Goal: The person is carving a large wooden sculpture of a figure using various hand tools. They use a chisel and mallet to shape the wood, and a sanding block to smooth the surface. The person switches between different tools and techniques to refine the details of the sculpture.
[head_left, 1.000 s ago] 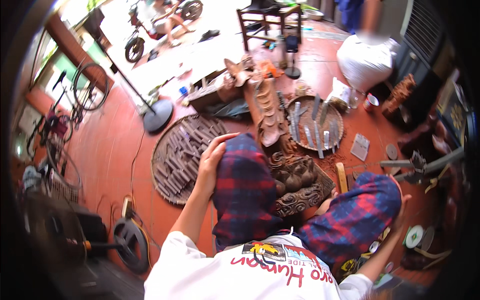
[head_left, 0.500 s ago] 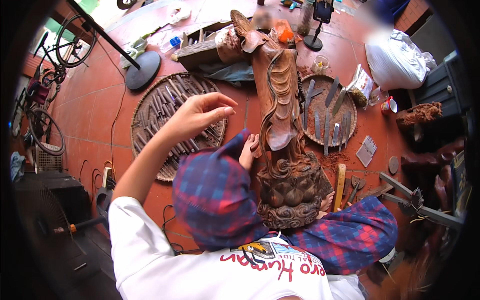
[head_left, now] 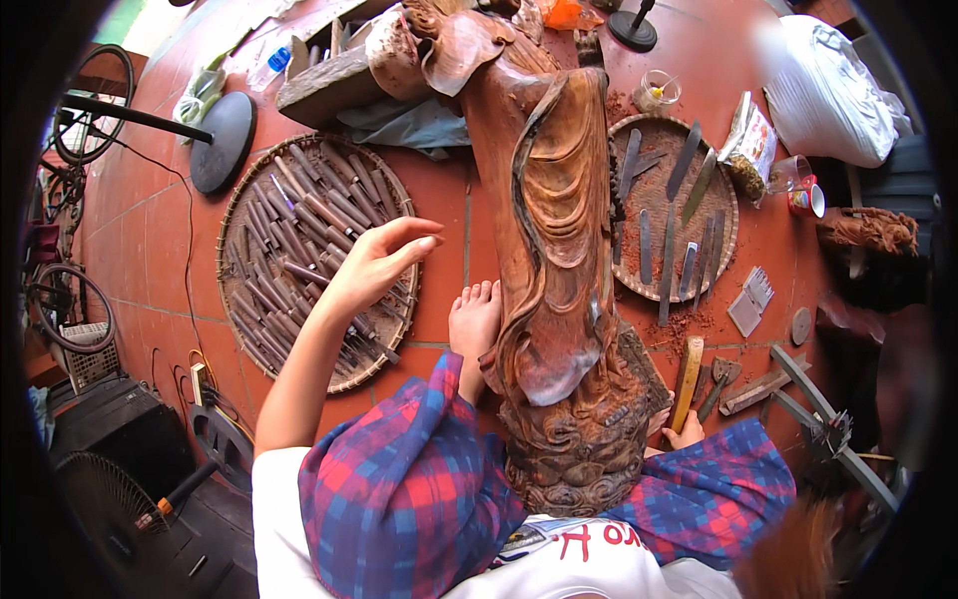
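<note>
The carving [head_left: 554, 250] is reddish-brown wood, smooth and faintly glossy along its folds, rougher at the base. Left of it, a matt woven tray [head_left: 244, 200] holds chisels [head_left: 299, 250] with dull wooden handles and grey metal shafts. Right of it, a second woven tray [head_left: 723, 220] bears matt steel blades [head_left: 669, 250] amid wood dust. The floor [head_left: 439, 200] is matt terracotta tile.

Soft, even daylight is falling across the scene, casting only faint shadows around the carved wooden statue [head_left: 559, 250]. Straight lines are bending away from the statue toward a black fisheye rim. Beyond it, a white sack [head_left: 823, 85] is showing a blurred patch.
</note>
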A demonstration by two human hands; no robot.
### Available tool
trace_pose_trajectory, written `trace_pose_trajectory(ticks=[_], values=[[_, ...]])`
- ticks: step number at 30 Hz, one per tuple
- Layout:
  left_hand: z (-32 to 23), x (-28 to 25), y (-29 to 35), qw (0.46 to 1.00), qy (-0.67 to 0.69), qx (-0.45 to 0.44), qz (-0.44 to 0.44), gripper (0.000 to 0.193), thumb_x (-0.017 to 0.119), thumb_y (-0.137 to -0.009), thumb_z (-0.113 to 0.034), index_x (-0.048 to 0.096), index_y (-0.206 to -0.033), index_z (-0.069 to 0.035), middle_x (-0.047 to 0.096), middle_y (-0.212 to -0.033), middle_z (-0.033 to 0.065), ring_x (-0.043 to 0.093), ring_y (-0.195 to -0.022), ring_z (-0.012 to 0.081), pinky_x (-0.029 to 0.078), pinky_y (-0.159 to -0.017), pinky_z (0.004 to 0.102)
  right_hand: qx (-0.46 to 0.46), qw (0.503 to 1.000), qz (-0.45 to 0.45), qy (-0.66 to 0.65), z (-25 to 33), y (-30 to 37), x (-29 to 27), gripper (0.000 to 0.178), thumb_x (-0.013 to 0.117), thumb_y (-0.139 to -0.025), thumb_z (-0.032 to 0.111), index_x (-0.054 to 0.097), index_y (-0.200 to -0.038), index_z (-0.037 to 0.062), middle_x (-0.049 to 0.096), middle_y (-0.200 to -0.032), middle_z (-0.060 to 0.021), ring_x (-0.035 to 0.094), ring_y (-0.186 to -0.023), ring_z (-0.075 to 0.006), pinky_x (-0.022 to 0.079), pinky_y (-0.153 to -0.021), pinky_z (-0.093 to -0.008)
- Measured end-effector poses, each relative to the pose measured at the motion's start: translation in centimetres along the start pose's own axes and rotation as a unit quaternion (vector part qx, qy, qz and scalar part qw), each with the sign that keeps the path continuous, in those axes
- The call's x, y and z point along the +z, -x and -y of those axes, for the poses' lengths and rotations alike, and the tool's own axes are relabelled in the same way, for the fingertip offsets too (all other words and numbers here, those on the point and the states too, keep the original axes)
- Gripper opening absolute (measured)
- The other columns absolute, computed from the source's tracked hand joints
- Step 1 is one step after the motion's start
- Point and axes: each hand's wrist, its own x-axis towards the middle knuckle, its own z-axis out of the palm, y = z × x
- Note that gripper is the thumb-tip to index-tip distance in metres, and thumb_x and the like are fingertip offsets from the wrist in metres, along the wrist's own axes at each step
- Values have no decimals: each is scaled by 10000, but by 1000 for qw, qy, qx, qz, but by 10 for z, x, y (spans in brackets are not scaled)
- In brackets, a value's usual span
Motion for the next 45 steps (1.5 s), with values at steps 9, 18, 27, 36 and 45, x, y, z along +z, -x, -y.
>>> trace_pose_trajectory(ticks=[9, 18, 27, 36, 45], values=[[69, -21, 38, 978, 68, -88, -177, 292, 576, -967, -198, 615, -1189, -14, 675, -1090, 74, 616, -999, 135, 467, -920, 282, 22, 965, -83, -247, 12, -2, 19, 428, 670, -669, 56, 493, -1058, 29, 632, -1005, -188, 635, -947, -363, 519, -820, -421], [130, -50, 57, 944, -3, -158, -288, 255, 609, -942, -261, 670, -1122, -92, 678, -996, -14, 589, -901, 71, 426, -799, 241, 23, 800, 8, -599, 53, 11, 24, 115, 545, -863, 138, 510, -888, 31, 511, -580, -45, 513, -467, -134, 426, -421, -273], [204, -64, 79, 917, -36, -156, -367, 169, 647, -921, -228, 662, -955, -64, 600, -780, -37, 510, -695, 49, 400, -643, 207, -4, 827, 54, -559, 28, 6, 40, 235, 556, -823, 186, 599, -806, -45, 609, -632, -100, 589, -555, -182, 486, -546, -308], [203, -64, 80, 905, -17, -138, -402, 171, 629, -938, -209, 659, -933, -40, 603, -760, -19, 536, -682, 55, 447, -613, 217, 15, 814, 63, -577, 41, 8, 31, 169, 576, -828, 145, 543, -879, -13, 600, -626, -90, 581, -544, -163, 477, -514, -287], [218, -65, 92, 877, -26, -141, -459, 195, 660, -921, -227, 648, -867, -40, 603, -744, -5, 555, -676, 61, 486, -609, 225, 11, 819, 70, -569, 39, 7, 26, 188, 588, -832, 168, 545, -868, -11, 613, -648, -101, 573, -540, -156, 479, -511, -289]])
